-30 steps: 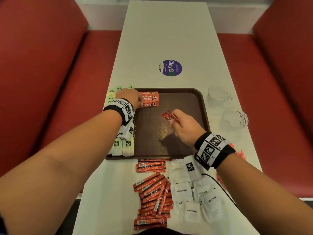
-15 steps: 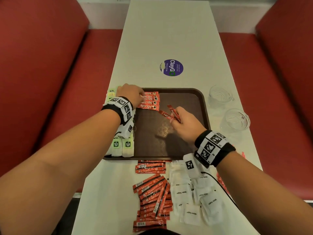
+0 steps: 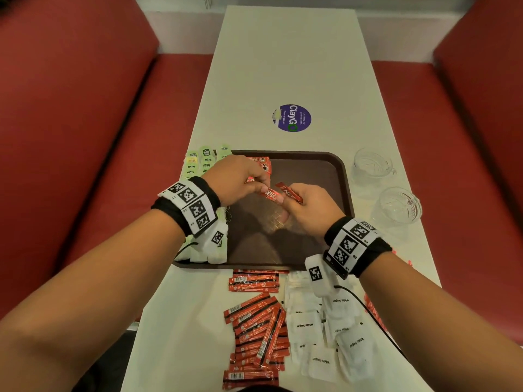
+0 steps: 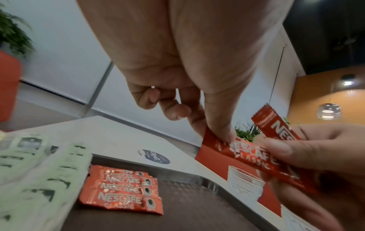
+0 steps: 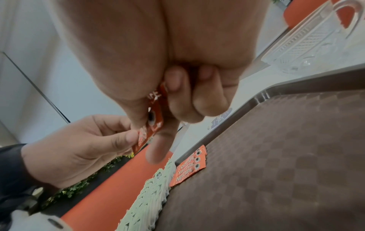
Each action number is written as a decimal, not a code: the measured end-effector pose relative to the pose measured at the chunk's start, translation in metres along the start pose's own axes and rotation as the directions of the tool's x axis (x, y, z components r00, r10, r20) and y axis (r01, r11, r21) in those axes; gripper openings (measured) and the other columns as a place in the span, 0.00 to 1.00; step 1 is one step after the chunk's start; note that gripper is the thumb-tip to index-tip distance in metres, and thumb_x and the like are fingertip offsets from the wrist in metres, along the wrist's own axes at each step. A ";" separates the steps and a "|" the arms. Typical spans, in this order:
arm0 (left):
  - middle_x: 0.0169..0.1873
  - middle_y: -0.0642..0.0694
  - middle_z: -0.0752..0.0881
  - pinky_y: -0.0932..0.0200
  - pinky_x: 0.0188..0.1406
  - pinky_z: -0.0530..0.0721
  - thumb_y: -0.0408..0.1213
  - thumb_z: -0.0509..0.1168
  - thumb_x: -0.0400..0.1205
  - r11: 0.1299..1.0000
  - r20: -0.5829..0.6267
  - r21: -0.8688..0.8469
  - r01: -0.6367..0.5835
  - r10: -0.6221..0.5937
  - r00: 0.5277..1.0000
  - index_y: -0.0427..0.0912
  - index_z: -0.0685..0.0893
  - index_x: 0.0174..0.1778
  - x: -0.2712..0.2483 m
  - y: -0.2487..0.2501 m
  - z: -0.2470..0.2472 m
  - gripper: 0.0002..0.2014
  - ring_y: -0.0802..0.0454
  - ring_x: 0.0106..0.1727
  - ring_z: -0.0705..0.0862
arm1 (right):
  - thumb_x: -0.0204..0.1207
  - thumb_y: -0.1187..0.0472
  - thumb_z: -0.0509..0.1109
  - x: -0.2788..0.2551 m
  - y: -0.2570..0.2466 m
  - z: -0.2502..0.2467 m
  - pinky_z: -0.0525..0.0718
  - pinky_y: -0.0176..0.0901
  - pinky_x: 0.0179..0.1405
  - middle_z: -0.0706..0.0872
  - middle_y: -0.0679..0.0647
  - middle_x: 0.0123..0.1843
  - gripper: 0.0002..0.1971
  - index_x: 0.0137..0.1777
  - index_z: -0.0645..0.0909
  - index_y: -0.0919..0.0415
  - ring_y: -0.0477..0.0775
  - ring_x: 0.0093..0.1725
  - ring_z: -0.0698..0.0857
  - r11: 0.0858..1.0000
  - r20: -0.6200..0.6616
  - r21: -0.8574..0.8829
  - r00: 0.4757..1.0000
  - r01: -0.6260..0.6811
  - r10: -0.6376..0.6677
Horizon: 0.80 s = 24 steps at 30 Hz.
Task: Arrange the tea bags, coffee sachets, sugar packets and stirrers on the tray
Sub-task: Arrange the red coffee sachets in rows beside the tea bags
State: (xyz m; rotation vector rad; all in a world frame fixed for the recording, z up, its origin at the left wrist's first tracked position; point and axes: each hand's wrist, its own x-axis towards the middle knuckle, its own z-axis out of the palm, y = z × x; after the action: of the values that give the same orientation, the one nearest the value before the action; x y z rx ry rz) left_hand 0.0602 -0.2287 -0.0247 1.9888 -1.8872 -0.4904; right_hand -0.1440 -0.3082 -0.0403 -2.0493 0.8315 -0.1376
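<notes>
Over the brown tray (image 3: 319, 171) both hands meet. My left hand (image 3: 263, 189) pinches one end of a red coffee sachet (image 3: 271, 195) between thumb and finger; this pinch (image 4: 219, 134) on the sachet (image 4: 248, 156) is plain in the left wrist view. My right hand (image 3: 286, 198) grips the other end, along with a second sachet (image 3: 288, 190) that sticks up behind. Three or more sachets (image 4: 122, 192) lie in a row at the tray's far left corner. Green tea bags (image 3: 198, 162) line the tray's left side.
On the white table in front of the tray lie a pile of red coffee sachets (image 3: 257, 326) and white sugar packets (image 3: 328, 335). Two glass cups (image 3: 372, 165) (image 3: 399, 206) stand right of the tray. Red benches flank the table.
My left hand has left the row of laid sachets and come right to the right hand. It now pinches the sachet held there. The right hand has shifted slightly left.
</notes>
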 end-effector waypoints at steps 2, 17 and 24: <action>0.41 0.58 0.86 0.60 0.49 0.73 0.41 0.72 0.81 0.995 -0.060 -0.029 0.099 -0.100 0.993 0.49 0.91 0.48 0.001 -0.011 -0.004 0.03 0.57 0.45 0.81 | 0.87 0.47 0.62 0.001 0.003 -0.002 0.78 0.46 0.38 0.84 0.48 0.31 0.16 0.40 0.77 0.54 0.51 0.34 0.82 0.999 -0.056 -0.046 0.998 -0.018 0.015; 0.48 0.53 0.90 0.48 0.57 0.83 0.52 0.69 0.81 0.797 -0.007 0.411 0.443 -0.483 0.876 0.56 0.91 0.48 0.029 -0.061 0.034 0.08 0.47 0.54 0.86 | 0.88 0.55 0.58 -0.006 0.005 -0.006 0.75 0.49 0.39 0.79 0.52 0.38 0.06 0.53 0.71 0.57 0.51 0.35 0.77 0.996 -0.030 0.011 0.996 -0.086 0.086; 0.48 0.52 0.90 0.49 0.54 0.81 0.54 0.69 0.81 0.761 -0.045 0.475 0.442 -0.481 0.875 0.56 0.90 0.48 0.040 -0.061 0.038 0.09 0.46 0.55 0.85 | 0.87 0.59 0.58 -0.011 0.003 -0.007 0.74 0.45 0.36 0.79 0.52 0.37 0.04 0.55 0.71 0.59 0.50 0.34 0.76 0.993 -0.017 0.048 0.993 -0.112 0.113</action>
State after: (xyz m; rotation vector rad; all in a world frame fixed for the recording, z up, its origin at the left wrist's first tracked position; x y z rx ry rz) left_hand 0.0973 -0.2663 -0.0879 2.8339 -1.6531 -0.2384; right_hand -0.1569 -0.3076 -0.0361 -1.9546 0.9453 -0.1138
